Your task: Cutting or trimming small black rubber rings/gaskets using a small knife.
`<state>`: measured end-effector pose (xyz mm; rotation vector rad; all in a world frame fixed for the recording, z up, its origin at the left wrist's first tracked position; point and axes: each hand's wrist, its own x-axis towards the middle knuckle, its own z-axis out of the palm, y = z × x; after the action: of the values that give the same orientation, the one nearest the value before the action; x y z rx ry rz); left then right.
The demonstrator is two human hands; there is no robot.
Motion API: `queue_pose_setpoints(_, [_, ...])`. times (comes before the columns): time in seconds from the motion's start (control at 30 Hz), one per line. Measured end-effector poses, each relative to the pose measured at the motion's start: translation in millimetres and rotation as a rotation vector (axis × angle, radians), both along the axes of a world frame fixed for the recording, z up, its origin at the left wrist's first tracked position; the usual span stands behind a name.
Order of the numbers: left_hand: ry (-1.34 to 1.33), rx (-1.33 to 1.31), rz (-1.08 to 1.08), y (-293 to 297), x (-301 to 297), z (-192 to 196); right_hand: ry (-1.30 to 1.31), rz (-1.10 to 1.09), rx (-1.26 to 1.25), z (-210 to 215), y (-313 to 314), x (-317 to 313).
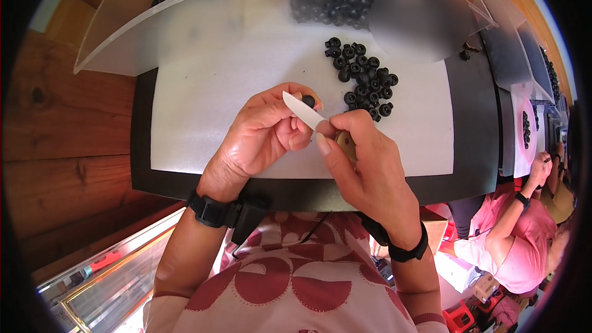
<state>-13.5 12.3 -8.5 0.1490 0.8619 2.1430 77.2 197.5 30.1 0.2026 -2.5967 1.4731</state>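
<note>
My left hand (251,132) is closed, pinching a small round black piece (308,101) between thumb and fingertips. A knife (301,111) is gripped in my right hand (376,169), its pale blade pointing up and left across the left fingertips. The blade lies against or just in front of the black piece; I cannot tell whether it touches. Part of the knife's brownish handle (346,146) shows between the right thumb and fingers. Just beyond my hands, a loose pile of similar black pieces (362,79), some with a collar and hole, lies on the white sheet (203,117).
The dark table (472,117) borders the sheet. A clear bin (330,3) full of black pieces stands behind the pile, beside a blurred grey round shape (420,18). Another translucent bin (179,24) is at far left. On the right, a person in pink (518,234) works.
</note>
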Motion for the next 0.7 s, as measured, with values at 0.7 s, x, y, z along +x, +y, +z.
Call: queue_pose_setpoints(0.7, [-0.018, 0.020, 0.019, 0.9, 2.4, 2.1, 0.047, -0.039, 0.041, -0.6, 1.0, 3.4])
